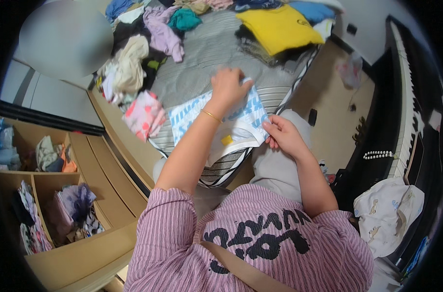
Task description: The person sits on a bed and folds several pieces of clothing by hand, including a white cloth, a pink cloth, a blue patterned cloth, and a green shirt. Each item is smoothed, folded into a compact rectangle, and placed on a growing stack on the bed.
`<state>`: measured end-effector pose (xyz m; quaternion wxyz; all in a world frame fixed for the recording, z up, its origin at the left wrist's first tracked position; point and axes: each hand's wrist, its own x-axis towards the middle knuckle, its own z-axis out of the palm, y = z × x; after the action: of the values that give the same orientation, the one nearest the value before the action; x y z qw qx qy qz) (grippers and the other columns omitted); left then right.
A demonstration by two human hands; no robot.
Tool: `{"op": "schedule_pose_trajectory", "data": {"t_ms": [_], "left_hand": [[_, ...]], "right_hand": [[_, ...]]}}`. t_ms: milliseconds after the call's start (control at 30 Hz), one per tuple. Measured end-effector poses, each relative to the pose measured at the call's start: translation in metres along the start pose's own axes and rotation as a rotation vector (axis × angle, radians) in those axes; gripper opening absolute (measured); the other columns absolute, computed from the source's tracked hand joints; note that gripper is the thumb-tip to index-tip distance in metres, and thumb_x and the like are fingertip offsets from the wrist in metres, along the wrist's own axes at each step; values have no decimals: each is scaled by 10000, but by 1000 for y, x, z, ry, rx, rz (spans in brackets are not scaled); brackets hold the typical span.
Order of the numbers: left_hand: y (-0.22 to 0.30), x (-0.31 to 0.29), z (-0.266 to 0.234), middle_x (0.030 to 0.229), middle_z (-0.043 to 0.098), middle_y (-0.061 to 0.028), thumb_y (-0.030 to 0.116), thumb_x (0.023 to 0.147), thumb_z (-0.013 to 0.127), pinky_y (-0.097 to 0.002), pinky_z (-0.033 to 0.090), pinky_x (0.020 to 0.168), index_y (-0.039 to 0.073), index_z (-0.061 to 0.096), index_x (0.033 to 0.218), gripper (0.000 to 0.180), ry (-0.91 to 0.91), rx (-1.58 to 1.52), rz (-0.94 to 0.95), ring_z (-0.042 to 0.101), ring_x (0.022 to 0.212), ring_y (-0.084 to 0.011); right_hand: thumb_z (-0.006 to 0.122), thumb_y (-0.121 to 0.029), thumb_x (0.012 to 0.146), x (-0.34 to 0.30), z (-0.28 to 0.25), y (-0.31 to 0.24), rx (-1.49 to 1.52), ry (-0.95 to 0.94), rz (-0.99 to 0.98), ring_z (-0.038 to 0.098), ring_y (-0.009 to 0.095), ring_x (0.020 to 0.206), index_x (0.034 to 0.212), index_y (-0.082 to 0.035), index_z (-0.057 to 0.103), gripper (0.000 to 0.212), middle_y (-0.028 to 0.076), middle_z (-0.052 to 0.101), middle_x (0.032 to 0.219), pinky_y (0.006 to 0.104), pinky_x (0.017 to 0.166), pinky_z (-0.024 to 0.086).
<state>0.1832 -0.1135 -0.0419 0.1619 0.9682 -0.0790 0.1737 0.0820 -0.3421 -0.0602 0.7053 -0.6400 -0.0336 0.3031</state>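
A white T-shirt (pixel 187 114) with light blue print lies folded on the near end of the grey striped bed cover. Its neckline faces me, and a yellow tag (pixel 227 140) shows inside it. My left hand (pixel 227 90) reaches over the shirt to its far edge; the fingers curl downward and are smeared by motion, so their grip is unclear. At the shirt's right corner, by the neckline, my right hand (pixel 283 136) pinches the fabric between thumb and fingers.
Loose clothes (pixel 134 53) are heaped on the bed's left and far sides. A yellow folded garment (pixel 280 29) tops a stack at the far right. An open drawer (pixel 80 253) with clothes in compartments stands left. A piano keyboard (pixel 407 97) runs along the right.
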Motion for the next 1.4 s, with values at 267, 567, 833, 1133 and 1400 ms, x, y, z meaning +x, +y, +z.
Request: {"op": "schedule_pose_trajectory", "data": {"t_ms": [267,567,833,1133,1400], "left_hand": [[-5,3,29,935,734,-85,356,894,762,-484,429,845,80,721,893,279,6,-272,-85,671,941,-333],[18,-50,10,1436,587,-220,323,1005,625,-562,293,1226,23,582,1405,502,221,-114,164,464,1424,-430],[-84,-157,-115,943,727,-83,151,972,708,-297,539,790,-14,749,1058,191,363,-525,-437,686,871,-158],[-51,-273,-142,699,701,-23,206,970,754,-250,472,546,-36,764,899,253,80,-547,-962,610,590,-78],[-45,-271,-142,990,645,-74,53,832,761,-297,537,748,-7,688,1107,291,126,-573,-660,642,863,-157]], "right_hand": [[685,-215,1014,-15,-2,-4,-431,89,77,633,180,597,1021,-16,634,206,49,685,732,343,544,494],[587,-379,1030,-6,38,-26,-1214,435,-716,407,364,1473,1541,-90,471,599,160,429,1614,539,1187,310],[506,-388,1060,11,45,-23,-1353,268,-513,197,348,1600,1589,-92,431,611,143,348,1682,600,1267,46],[778,-231,839,40,131,-49,-1048,-197,-867,566,345,1224,1184,-59,663,401,113,632,1301,471,1021,431],[801,-131,724,10,169,-36,-1114,-386,-820,560,342,1042,1041,-42,608,382,125,576,1097,448,897,464]]}}
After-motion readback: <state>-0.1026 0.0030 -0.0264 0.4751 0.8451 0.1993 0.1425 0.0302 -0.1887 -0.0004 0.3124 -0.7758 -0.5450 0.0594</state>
